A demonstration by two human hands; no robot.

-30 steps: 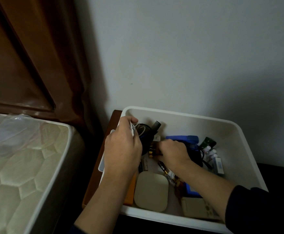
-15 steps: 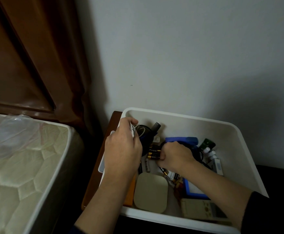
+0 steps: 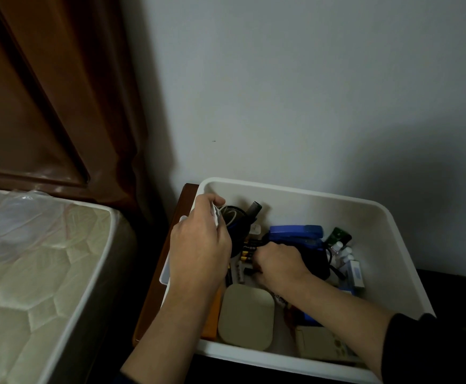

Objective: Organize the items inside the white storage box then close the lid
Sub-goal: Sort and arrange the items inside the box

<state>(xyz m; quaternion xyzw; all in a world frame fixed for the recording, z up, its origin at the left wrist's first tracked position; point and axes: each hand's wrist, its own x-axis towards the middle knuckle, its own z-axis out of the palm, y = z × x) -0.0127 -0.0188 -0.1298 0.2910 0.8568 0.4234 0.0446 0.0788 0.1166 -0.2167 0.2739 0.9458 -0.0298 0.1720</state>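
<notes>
Inside the white storage box (image 3: 386, 261) we list: left hand (image 3: 200, 249) pinching a small white item (image 3: 217, 217); right hand (image 3: 277, 263) curled among batteries (image 3: 249, 249), grip unclear.

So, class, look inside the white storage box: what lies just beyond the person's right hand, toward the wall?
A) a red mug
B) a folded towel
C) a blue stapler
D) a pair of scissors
C: a blue stapler lies in the white storage box, just past the right hand on the side toward the wall; no mug, towel or scissors shows there.
</notes>
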